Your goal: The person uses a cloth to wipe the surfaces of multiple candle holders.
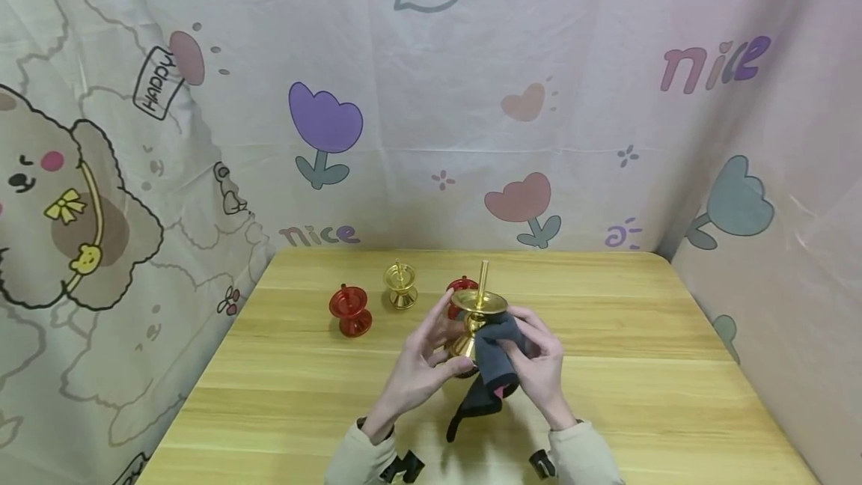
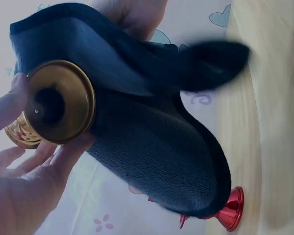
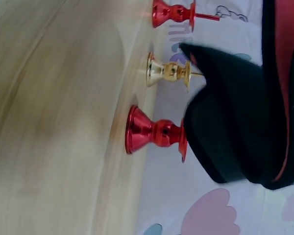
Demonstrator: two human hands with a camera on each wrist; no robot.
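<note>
Between both hands, raised over the table, is a gold candle holder (image 1: pixel 480 302) with a round dish and a thin upright spike. My left hand (image 1: pixel 419 371) grips it by its flared base, thumb at the lower edge. The left wrist view looks at the base's hollow underside (image 2: pixel 83 95), with fingers around it. My right hand (image 1: pixel 544 367) pinches a dark grey cloth (image 1: pixel 498 354) against the holder's stem and base. One black-edged end of the cloth hangs down, and pinkish lining shows in its folds. In the right wrist view, the cloth (image 3: pixel 235 132) fills the right side.
Farther back on the wooden table (image 1: pixel 269 395) stand a red candle holder (image 1: pixel 350 310) at left and a smaller gold one (image 1: pixel 401 287). Another red candle holder (image 3: pixel 152 132) is partly hidden behind the held one in the head view. A printed fabric backdrop (image 1: pixel 431 81) encloses the table.
</note>
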